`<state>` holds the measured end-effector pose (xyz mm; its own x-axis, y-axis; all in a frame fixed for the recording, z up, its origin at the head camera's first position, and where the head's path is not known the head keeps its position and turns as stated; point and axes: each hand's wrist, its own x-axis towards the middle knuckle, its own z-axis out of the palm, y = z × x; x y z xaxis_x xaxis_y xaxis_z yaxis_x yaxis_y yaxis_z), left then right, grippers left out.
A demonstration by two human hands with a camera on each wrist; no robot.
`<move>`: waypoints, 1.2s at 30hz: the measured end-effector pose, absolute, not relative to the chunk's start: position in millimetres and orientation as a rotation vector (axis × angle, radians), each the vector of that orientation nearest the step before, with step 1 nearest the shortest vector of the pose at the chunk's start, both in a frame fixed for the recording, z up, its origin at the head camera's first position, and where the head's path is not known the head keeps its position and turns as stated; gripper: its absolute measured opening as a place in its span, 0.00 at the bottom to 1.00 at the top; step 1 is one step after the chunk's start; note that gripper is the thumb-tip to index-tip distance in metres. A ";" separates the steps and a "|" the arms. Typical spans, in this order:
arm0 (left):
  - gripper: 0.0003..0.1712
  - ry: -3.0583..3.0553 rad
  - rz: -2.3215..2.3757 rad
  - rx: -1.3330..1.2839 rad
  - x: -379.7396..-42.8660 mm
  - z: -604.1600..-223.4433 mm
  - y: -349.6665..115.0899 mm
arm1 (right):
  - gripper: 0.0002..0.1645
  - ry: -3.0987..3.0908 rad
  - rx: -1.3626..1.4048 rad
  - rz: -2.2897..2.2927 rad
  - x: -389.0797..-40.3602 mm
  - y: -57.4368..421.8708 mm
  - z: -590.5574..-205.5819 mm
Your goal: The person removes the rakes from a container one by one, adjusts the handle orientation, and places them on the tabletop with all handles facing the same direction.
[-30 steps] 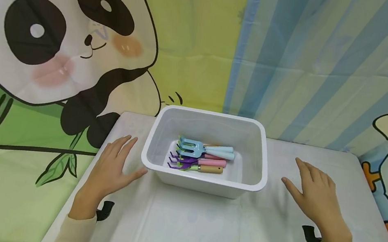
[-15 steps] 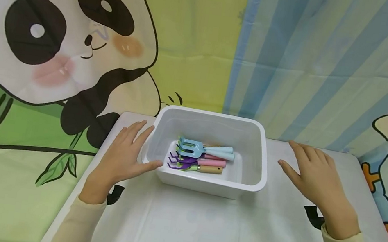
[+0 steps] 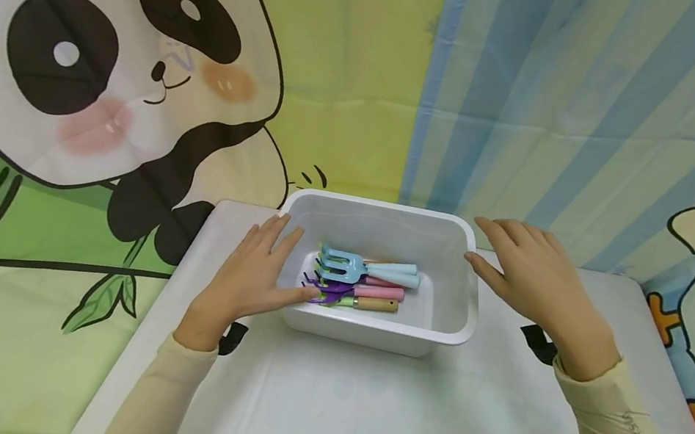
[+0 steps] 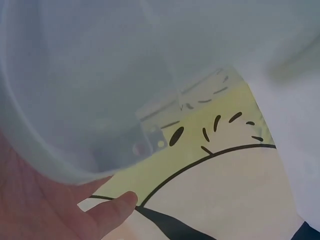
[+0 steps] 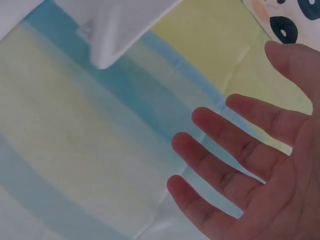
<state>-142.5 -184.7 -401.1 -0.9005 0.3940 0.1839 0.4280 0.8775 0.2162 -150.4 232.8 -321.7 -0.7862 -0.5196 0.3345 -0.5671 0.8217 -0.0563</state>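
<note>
A white plastic bin (image 3: pixel 364 334) stands on the table with small garden tools inside. Light-blue hand forks (image 3: pixel 347 267) lie on top of the pile; below them are purple rakes (image 3: pixel 334 288) with pink handles and a green tool with a wooden handle (image 3: pixel 377 304). My left hand (image 3: pixel 249 274) is at the bin's left side, fingers extended, thumb over the near rim; whether it touches is unclear. In the left wrist view the bin wall (image 4: pixel 75 100) covers part of that hand. My right hand (image 3: pixel 529 276) hovers by the right rim, fingers spread and holding nothing, also in the right wrist view.
A white cloth covers the table (image 3: pixel 347 410). Behind it hangs a printed backdrop (image 3: pixel 351 99) with a panda, yellow and blue-striped areas. A black wrist-camera mount (image 3: pixel 539 344) sticks out by the right wrist, and another (image 3: pixel 232 339) by the left.
Both hands have moved inward and away from me, toward the bin. The left has come over its left rim, the right up to its right rim. The bin and tools stay put.
</note>
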 end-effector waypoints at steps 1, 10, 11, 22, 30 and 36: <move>0.64 -2.920 -0.387 -0.642 -142.9 -401.9 -183.6 | 0.34 -2.699 0.844 0.221 -152.9 228.5 -318.0; 0.65 -2.968 -0.407 -0.639 -140.6 -404.9 -179.7 | 0.33 -2.763 0.992 0.224 -179.8 186.9 -298.1; 0.65 -2.975 -0.407 -0.637 -140.2 -405.3 -179.6 | 0.33 -2.766 1.014 0.228 -183.5 182.3 -298.5; 0.66 -3.044 -0.434 -0.596 -138.3 -407.0 -177.7 | 0.32 -3.037 1.183 0.482 -225.5 135.9 -320.1; 0.66 -3.072 -0.450 -0.596 -136.5 -406.3 -177.1 | 0.24 -3.190 1.391 0.552 -255.8 110.7 -356.7; 0.66 -3.064 -0.420 -0.604 -136.3 -408.4 -176.1 | 0.17 -3.302 1.378 0.471 -271.1 104.6 -383.2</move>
